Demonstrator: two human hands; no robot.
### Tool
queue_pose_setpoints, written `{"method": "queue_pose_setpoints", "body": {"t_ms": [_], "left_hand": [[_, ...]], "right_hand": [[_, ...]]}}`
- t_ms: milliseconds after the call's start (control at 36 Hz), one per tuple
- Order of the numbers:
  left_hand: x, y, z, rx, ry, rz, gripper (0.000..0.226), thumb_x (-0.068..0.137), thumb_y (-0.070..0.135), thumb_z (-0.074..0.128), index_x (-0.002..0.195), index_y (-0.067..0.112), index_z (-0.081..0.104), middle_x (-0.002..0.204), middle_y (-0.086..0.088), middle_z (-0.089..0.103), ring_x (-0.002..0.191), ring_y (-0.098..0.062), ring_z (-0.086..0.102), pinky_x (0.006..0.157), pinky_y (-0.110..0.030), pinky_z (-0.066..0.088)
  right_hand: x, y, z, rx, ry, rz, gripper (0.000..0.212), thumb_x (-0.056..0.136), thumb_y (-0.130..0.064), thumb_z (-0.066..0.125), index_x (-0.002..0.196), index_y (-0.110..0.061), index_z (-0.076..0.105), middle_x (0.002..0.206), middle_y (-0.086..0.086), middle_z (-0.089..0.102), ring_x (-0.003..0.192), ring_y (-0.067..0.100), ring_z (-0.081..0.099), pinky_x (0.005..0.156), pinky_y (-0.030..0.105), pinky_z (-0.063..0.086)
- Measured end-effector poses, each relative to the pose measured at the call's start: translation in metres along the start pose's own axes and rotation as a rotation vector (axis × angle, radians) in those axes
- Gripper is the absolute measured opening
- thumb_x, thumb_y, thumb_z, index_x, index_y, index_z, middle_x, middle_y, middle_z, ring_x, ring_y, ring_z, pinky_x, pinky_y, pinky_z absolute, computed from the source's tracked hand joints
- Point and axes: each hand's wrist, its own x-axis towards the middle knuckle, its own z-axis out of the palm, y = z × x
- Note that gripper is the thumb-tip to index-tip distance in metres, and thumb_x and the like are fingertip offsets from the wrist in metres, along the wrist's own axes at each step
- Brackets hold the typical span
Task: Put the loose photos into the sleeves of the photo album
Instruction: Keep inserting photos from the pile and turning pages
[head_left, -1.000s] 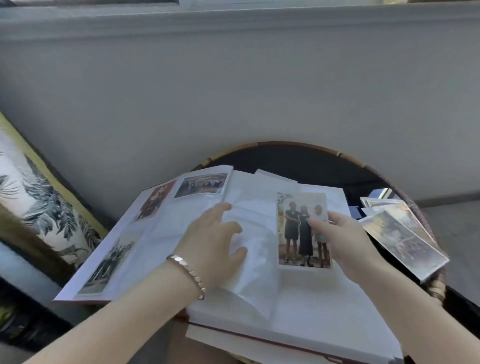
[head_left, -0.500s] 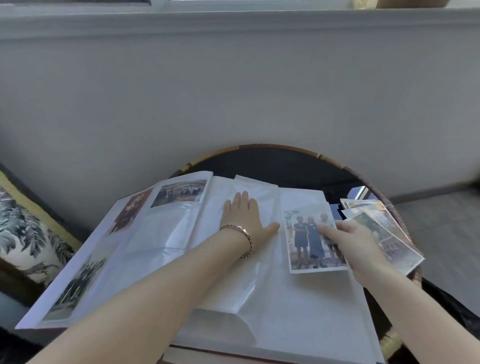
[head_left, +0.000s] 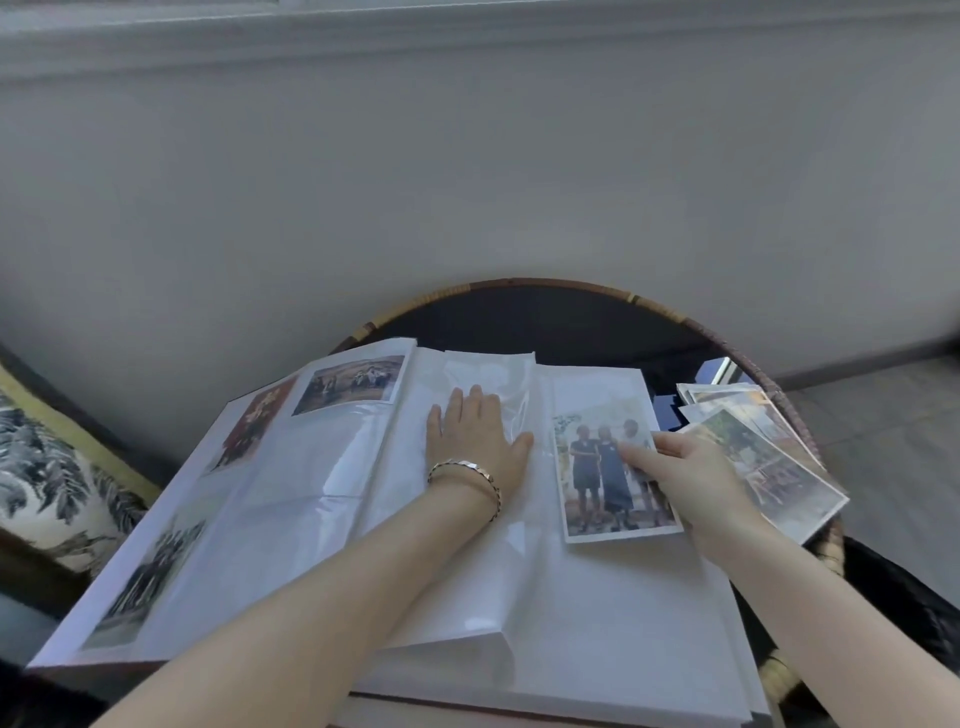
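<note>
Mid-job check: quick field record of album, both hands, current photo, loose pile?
album: open on round table, three photos on left page
left hand: flat on clear sleeve sheet near spine
right hand: holds three-person photo by right edge
three-person photo: tilted on right page; sleeved or not, unclear
loose pile: fanned right of album

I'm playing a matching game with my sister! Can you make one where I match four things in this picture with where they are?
1 left hand
2 right hand
3 pile of photos
4 leafy cushion

A left of the album
B flat on the clear sheet
C touching the photo of three people
D right of the album, on the table

Pairs: 1-B, 2-C, 3-D, 4-A
</note>
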Motion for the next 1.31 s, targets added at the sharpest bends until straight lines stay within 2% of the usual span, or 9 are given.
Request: {"method": "queue_pose_setpoints", "body": {"t_ms": [83, 194, 333, 556, 722, 861, 1111, 1222, 1306], "left_hand": [[0.000, -0.001, 0.001, -0.034, 0.026, 0.006, 0.058, 0.097, 0.043, 0.033, 0.146, 0.015, 0.021, 0.157, 0.000, 0.015, 0.145, -0.018, 0.003, 0.116, -0.037, -0.001], [-0.001, -0.001, 0.001, -0.163, 0.095, -0.005, 0.035, 0.093, 0.036, 0.042, 0.123, 0.017, 0.042, 0.137, 0.000, 0.044, 0.140, -0.021, 0.021, 0.116, -0.037, 0.008], [-0.004, 0.002, -0.002, -0.230, 0.140, -0.013, 0.009, 0.092, 0.027, 0.042, 0.093, 0.018, 0.042, 0.112, 0.000, 0.054, 0.132, -0.025, 0.032, 0.113, -0.039, 0.015], [-0.002, -0.002, 0.004, -0.254, 0.185, 0.030, 0.012, 0.093, 0.019, 0.039, 0.082, 0.016, 0.043, 0.107, -0.002, 0.053, 0.141, -0.022, 0.021, 0.113, -0.036, 0.010], [-0.002, -0.002, 0.003, -0.239, 0.211, 0.051, 0.015, 0.093, 0.023, 0.039, 0.082, 0.018, 0.048, 0.109, -0.002, 0.051, 0.129, -0.026, 0.035, 0.111, -0.042, 0.017], [-0.005, -0.001, -0.011, -0.293, 0.218, -0.034, 0.024, 0.096, 0.036, 0.042, 0.096, 0.021, 0.061, 0.153, -0.006, 0.022, 0.143, -0.025, 0.012, 0.114, -0.044, 0.014], [-0.004, -0.019, -0.051, -0.760, 0.134, -0.259, 0.060, 0.084, 0.029, 0.066, 0.134, 0.015, 0.036, 0.142, -0.010, 0.031, 0.119, -0.025, 0.045, 0.089, -0.028, 0.036], [0.001, -0.025, -0.055, -0.855, 0.108, -0.360, 0.080, 0.078, 0.027, 0.074, 0.141, 0.012, 0.027, 0.141, -0.011, 0.038, 0.122, -0.026, 0.045, 0.094, -0.032, 0.039], [0.002, -0.028, -0.062, -0.961, 0.078, -0.419, 0.072, 0.076, 0.022, 0.076, 0.136, 0.007, 0.039, 0.128, -0.010, 0.052, 0.106, -0.024, 0.054, 0.083, -0.031, 0.044]], "right_hand": [[0.002, -0.002, -0.002, 0.000, -0.010, -0.017, 0.018, 0.087, -0.013, 0.063, 0.082, 0.005, 0.065, 0.059, 0.008, 0.050, 0.047, 0.014, 0.038, 0.039, 0.015, 0.028], [0.005, -0.013, -0.002, -0.010, 0.002, -0.058, 0.003, 0.086, -0.015, 0.066, 0.084, -0.016, 0.064, 0.074, 0.001, 0.066, 0.069, 0.015, 0.062, 0.066, 0.030, 0.050], [0.024, -0.026, 0.003, -0.119, 0.005, -0.056, 0.047, 0.082, -0.019, 0.071, 0.124, -0.006, 0.057, 0.093, 0.013, 0.069, 0.089, 0.031, 0.067, 0.068, 0.030, 0.050], [0.046, -0.043, 0.020, -0.369, -0.045, -0.216, 0.034, 0.079, -0.026, 0.074, 0.110, -0.015, 0.067, 0.075, 0.004, 0.072, 0.070, 0.020, 0.069, 0.067, 0.038, 0.057], [0.046, -0.047, 0.039, -0.408, 0.064, -0.425, 0.022, 0.087, -0.024, 0.065, 0.105, -0.012, 0.067, 0.092, 0.001, 0.069, 0.084, 0.016, 0.063, 0.068, 0.029, 0.049], [0.048, -0.045, 0.050, -0.267, 0.097, -0.442, 0.020, 0.088, -0.017, 0.064, 0.107, -0.010, 0.064, 0.088, 0.000, 0.064, 0.078, 0.011, 0.059, 0.051, 0.007, 0.040], [0.056, -0.037, 0.048, -0.003, 0.067, -0.370, 0.020, 0.085, -0.019, 0.067, 0.104, -0.016, 0.062, 0.085, -0.005, 0.067, 0.081, 0.012, 0.066, 0.065, 0.024, 0.055], [0.057, -0.036, 0.049, 0.082, 0.061, -0.321, 0.028, 0.085, -0.017, 0.067, 0.111, -0.010, 0.062, 0.092, 0.003, 0.070, 0.086, 0.017, 0.067, 0.074, 0.037, 0.057], [0.058, -0.036, 0.052, 0.112, 0.054, -0.315, 0.032, 0.084, -0.017, 0.067, 0.114, -0.008, 0.061, 0.089, 0.000, 0.070, 0.083, 0.014, 0.067, 0.075, 0.036, 0.057]]}}
